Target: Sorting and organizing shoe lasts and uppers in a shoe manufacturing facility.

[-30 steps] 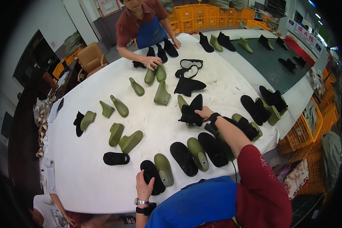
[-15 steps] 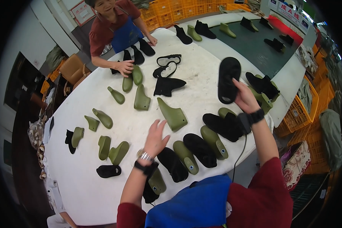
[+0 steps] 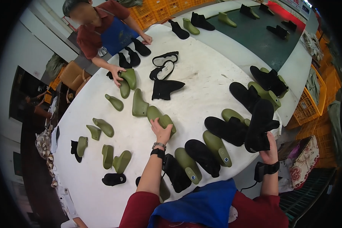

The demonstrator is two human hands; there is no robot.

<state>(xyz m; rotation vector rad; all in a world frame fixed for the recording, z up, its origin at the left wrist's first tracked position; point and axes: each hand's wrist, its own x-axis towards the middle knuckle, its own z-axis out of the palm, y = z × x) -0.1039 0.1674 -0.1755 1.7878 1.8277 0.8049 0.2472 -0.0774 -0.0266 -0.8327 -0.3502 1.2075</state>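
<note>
My left hand [image 3: 162,133] has its fingers wrapped round a green shoe last [image 3: 154,113] in the middle of the white table. In my right hand [image 3: 270,151] a black ankle boot [image 3: 259,123] is raised over the table's right edge, gripped near its lower end. Beneath and beside it lie another black boot [image 3: 225,130] and a green last [image 3: 231,114]. Along my edge, black boots [image 3: 202,156] alternate with green lasts [image 3: 188,164]. Just beyond my left hand another green last [image 3: 140,103] stands on the table.
Across the table a co-worker's hand [image 3: 117,72] holds a green last [image 3: 129,78]. Black straps or linings [image 3: 164,70] and a black boot [image 3: 166,89] lie mid-table. Several lasts [image 3: 107,156] are scattered left. A green conveyor belt [image 3: 241,41] and orange crates [image 3: 315,102] stand right.
My left hand has reached the central last and closed on it; the last has turned. My right hand has moved nearer and rightward with a boot. The co-worker's hand has lifted a last.
</note>
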